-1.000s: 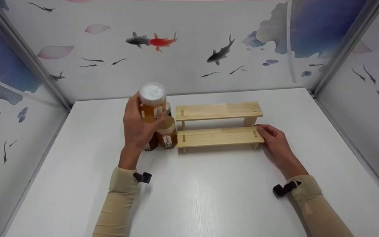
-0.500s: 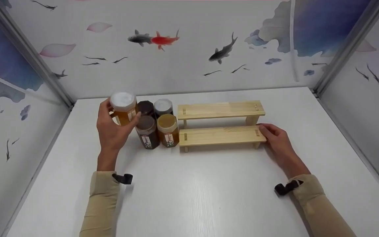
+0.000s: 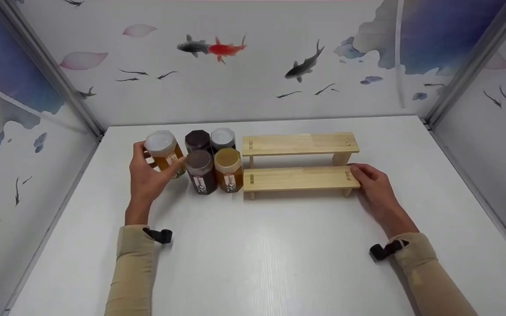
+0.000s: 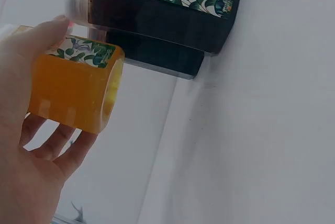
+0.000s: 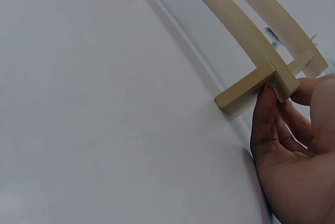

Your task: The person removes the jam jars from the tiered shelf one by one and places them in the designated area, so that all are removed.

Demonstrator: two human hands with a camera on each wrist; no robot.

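Observation:
My left hand point(image 3: 147, 179) grips an amber jar point(image 3: 164, 153) with a whitish lid, fingers on its far left side and thumb across its front. In the left wrist view the amber jar point(image 4: 73, 85) looks tilted and its base shows, apparently just off the table. To its right stand two dark jars, one in front point(image 3: 201, 173) and one behind point(image 3: 197, 139), with a honey-coloured jar point(image 3: 229, 171) and a white-lidded jar point(image 3: 223, 138) alongside. My right hand point(image 3: 376, 191) pinches the right end of the front, lower step of a two-step wooden rack point(image 3: 301, 179).
The rack's higher rear step point(image 3: 300, 144) runs behind the lower one, and its left end sits close to the jars. A white table point(image 3: 270, 245) carries everything. Printed white panels point(image 3: 253, 96) enclose its back and sides.
The left hand has carried the amber jar leftward from above the other jars and lowered it beside them. The right hand keeps its pinch on the rack.

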